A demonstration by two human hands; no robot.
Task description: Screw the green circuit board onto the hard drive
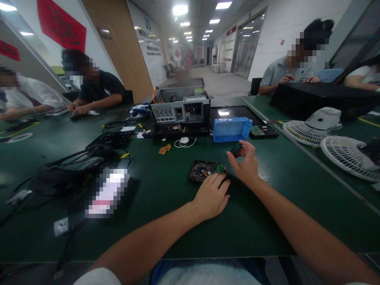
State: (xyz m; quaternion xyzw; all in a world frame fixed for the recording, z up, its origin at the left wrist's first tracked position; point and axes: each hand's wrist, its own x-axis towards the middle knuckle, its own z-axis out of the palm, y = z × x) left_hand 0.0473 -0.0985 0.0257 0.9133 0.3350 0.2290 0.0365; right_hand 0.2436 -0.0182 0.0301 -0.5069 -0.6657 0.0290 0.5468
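A hard drive [197,171] lies on the green table with its green circuit board [220,169] at the right end. My left hand [211,194] grips the drive's near right edge, with the fingertips over that edge and the thumb lower. In my right hand [247,166] is a screwdriver [236,149] with a dark handle, held between thumb and fingers. It is tilted, and its thin shaft points down and left toward the circuit board. Whether the tip touches a screw is too small to tell.
Beyond the drive stand an opened computer case [181,107] and a blue plastic bin [231,130]. White fan parts [311,126] lie at the right. A tangle of black cables [59,170] and a lit, blurred screen [108,194] are at the left. Other people sit around the table.
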